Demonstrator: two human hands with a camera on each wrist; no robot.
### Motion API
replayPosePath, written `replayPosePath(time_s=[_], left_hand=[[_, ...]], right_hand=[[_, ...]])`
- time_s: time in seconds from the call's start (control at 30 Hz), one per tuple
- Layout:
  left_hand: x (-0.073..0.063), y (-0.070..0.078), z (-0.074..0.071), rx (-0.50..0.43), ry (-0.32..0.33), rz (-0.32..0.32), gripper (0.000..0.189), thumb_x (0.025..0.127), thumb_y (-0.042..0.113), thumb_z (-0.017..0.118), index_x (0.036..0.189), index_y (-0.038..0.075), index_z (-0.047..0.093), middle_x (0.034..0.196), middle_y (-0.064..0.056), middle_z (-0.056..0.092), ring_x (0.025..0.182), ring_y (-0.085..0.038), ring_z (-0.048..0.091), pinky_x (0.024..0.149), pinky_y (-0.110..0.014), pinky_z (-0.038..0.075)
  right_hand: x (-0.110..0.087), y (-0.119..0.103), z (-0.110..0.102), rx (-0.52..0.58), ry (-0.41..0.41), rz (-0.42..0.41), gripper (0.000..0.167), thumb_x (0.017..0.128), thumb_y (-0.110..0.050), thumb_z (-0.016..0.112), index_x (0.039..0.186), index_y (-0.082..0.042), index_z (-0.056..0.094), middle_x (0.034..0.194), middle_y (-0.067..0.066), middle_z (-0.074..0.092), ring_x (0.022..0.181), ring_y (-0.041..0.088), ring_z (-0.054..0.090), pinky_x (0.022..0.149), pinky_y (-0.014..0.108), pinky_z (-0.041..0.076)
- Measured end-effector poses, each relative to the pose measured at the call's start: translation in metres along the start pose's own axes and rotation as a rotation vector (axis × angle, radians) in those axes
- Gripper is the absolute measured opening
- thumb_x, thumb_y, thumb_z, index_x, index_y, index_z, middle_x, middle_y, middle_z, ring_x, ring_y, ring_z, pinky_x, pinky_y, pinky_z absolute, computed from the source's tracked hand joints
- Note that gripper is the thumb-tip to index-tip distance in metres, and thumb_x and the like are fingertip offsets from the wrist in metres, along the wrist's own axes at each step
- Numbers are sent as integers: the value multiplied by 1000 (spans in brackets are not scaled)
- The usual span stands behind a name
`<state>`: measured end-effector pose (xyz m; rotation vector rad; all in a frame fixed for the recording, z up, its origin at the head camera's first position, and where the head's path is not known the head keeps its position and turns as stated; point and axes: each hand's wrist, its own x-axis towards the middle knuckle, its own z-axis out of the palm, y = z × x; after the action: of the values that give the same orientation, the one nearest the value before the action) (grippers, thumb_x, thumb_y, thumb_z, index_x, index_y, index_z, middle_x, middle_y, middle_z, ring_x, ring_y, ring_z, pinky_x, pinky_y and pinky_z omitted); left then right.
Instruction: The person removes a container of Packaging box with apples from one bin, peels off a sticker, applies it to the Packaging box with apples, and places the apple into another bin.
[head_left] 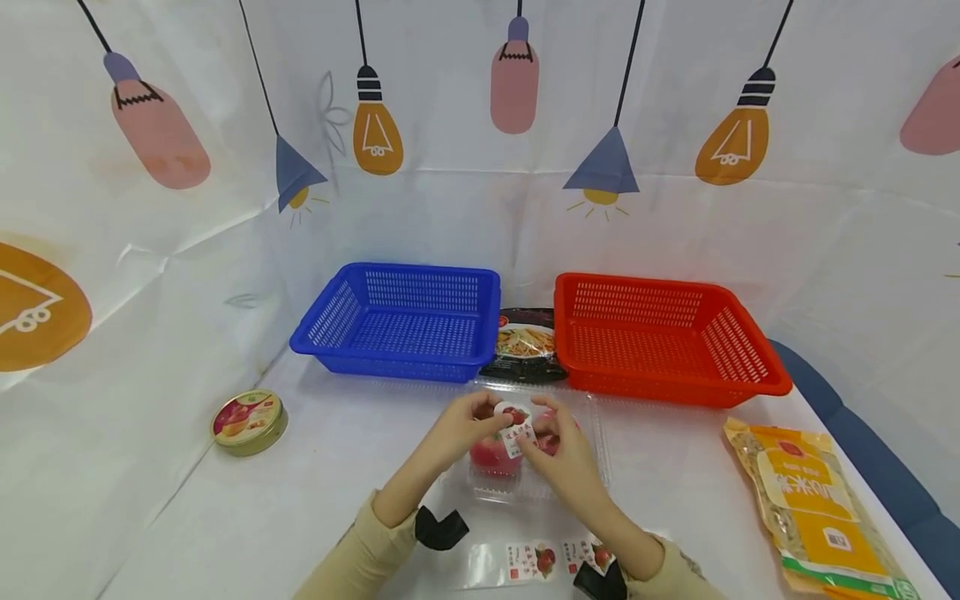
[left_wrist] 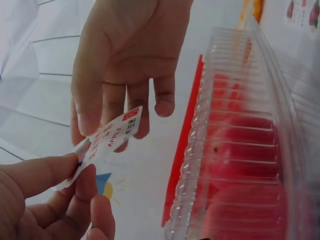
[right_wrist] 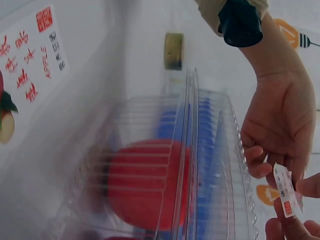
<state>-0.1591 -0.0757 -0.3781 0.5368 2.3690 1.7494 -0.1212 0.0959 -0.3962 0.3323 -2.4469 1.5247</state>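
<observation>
Both hands hold a white label sticker (head_left: 517, 430) printed with a red apple and red lettering, raised over a clear plastic box (head_left: 491, 493). My left hand (head_left: 462, 429) pinches it between thumb and fingers, seen close up in the left wrist view, where the sticker (left_wrist: 112, 142) looks slightly bent. At the opposite end, the thumb and fingers of my right hand (head_left: 564, 462) pinch the sticker (right_wrist: 285, 187). Red apples (head_left: 493, 458) lie inside the box, under ridged clear plastic; one apple (right_wrist: 145, 182) shows large in the right wrist view.
A backing sheet (head_left: 480, 567) with stickers (head_left: 531, 562) lies in front of the box. Behind stand a blue basket (head_left: 397, 367) and a red basket (head_left: 660, 385), with a black food packet (head_left: 525, 342) between. A round tin (head_left: 249, 422) sits left, a yellow bag (head_left: 817, 500) right.
</observation>
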Motion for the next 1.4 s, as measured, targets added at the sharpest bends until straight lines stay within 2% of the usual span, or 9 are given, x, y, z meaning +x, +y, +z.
replayPosePath(time_s=[0.1,0.2,0.37,0.5,0.67,0.83,1.13,1.4], left_hand=[[6,2,1,50,-1,15,18,87,17,64,94,1,59,74,-5,58,64,-29,58,56,-38,51],[13,2,4,91,-5,34,17,88,18,63,94,3,59,78,-7,59,66,-30,60,54,-35,52],[19,0,7,231,-6,38,27,86,21,66,106,4,61,88,-9,64,67,-16,58,51,-24,48],[19,-3,9,353,-18,22,40,81,20,70,117,6,59,85,-6,65,64,-9,54,53,-21,45],[21,-9,14,413,-7,32,44,77,14,73,118,9,59,77,-1,62,64,-9,51,54,-21,43],[23,-14,18,472,22,61,46,74,12,75,117,9,59,73,1,60,60,-7,49,54,-20,41],[22,-16,23,545,53,66,49,71,13,77,117,10,59,72,3,60,64,-9,51,59,-22,42],[24,-18,25,604,52,56,53,71,15,79,119,13,57,71,4,58,67,-11,50,62,-24,40]], right_hand=[[8,2,-4,-123,10,-2,52,78,-9,72,123,-13,48,77,-2,61,69,12,49,62,26,44],[13,2,-8,-168,4,30,53,77,-10,72,124,-13,48,77,-1,62,67,13,48,59,26,41],[18,4,-10,-101,-34,130,55,77,-11,73,126,-14,47,76,1,63,62,14,47,52,23,39],[19,9,-10,-64,-45,174,58,76,-9,74,127,-15,47,72,2,64,57,13,47,48,22,38],[19,16,-9,-136,-65,146,59,74,-8,75,127,-11,48,71,1,65,58,10,53,54,25,43],[19,22,-7,-246,-59,104,62,72,-10,77,127,-12,49,69,-3,62,58,9,51,56,27,43],[19,23,-6,-389,-40,30,63,69,-13,79,126,-12,52,64,-6,53,58,12,44,54,27,38],[20,23,-5,-519,-47,-15,65,68,-16,80,126,-14,51,62,-5,48,56,12,42,54,27,34]])
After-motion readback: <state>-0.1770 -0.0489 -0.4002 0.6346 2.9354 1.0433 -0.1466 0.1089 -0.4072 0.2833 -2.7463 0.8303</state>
